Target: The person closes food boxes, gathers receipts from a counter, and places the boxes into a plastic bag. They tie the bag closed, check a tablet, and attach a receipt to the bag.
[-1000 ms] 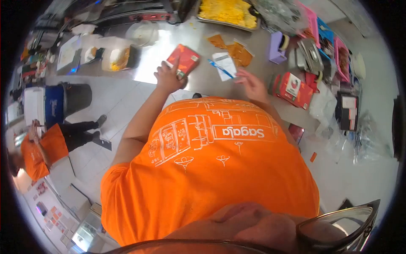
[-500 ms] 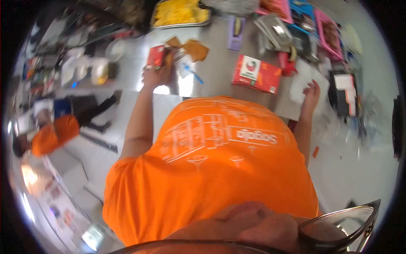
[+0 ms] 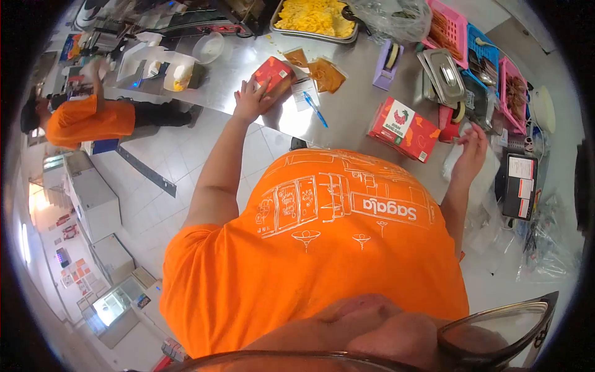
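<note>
My left hand [image 3: 249,101] rests against a red box [image 3: 274,77] near the metal table's front edge, its fingers spread and touching the box. Beside that box lie flat brown packets [image 3: 326,75], a white paper slip and a blue pen [image 3: 315,110]. My right hand [image 3: 472,153] is raised over white plastic at the right, fingers apart and slightly curled, with nothing visible in it. To its left is a larger red box [image 3: 405,129] with a white label. A red tape dispenser [image 3: 451,121] sits between that box and my right hand.
Yellow food fills a metal tray [image 3: 315,18] at the back. A purple tape dispenser [image 3: 387,66], metal containers [image 3: 442,75] and pink and blue baskets stand at the back right. Open boxes [image 3: 152,71] are at the left. A co-worker [image 3: 93,118] in orange stands far left.
The view has shifted, so the table items appear farther right. My left fingers are more spread against the smaller red box, which sits at a different angle. The co-worker's arm is now raised.
</note>
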Tool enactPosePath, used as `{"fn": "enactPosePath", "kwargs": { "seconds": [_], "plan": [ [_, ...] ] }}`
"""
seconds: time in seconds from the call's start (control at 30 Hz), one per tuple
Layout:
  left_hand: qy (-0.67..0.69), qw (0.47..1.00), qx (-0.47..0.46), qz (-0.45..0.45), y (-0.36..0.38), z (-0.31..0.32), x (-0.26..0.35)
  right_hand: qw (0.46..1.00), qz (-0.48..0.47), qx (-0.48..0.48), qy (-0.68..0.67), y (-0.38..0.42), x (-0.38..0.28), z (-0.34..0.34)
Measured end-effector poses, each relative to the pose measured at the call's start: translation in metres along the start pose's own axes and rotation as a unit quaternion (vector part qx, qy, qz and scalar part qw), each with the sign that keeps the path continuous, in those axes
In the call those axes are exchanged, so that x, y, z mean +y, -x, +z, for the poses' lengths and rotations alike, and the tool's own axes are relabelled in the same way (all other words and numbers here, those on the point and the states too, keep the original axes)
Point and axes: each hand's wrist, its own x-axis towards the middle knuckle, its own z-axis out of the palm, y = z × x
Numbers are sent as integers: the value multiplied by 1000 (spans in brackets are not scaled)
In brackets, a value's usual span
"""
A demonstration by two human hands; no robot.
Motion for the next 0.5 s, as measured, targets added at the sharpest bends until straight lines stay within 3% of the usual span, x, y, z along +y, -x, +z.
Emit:
{"fn": "enactPosePath", "kwargs": {
  "seconds": [0.07, 0.13, 0.17, 0.2, 0.23, 0.27, 0.33, 0.4, 0.47, 0.5],
  "plan": [
    [-6, 997, 19, 68, 1, 1, -29, 997, 5, -73, 14, 13, -15, 58],
    [-2, 998, 30, 58, 8, 0, -42, 979, 12, -201, 31, 29, -25, 125],
    [17, 997, 42, 63, 9, 5, -52, 960, 14, -278, 35, 41, -26, 163],
    [36, 995, 54, 69, 11, 7, -60, 944, 40, -324, -47, 57, -12, 207],
    [104, 991, 58, 58, 15, -2, -61, 900, 83, -427, 3, 63, -4, 245],
    [144, 983, 92, 65, 17, 1, -66, 884, 73, -461, -2, 77, 1, 284],
    [201, 963, 153, 96, 12, 19, -79, 879, 81, -452, 129, 91, 50, 364],
    [240, 952, 167, 90, 14, 27, -80, 873, 19, -419, 250, 92, 82, 428],
    [400, 900, 175, 5, 15, 40, -77, 858, 10, -389, 336, 89, 104, 465],
    [286, 944, 157, -47, 11, 59, -83, 852, 31, -377, 363, 89, 113, 478]
  ]
}}
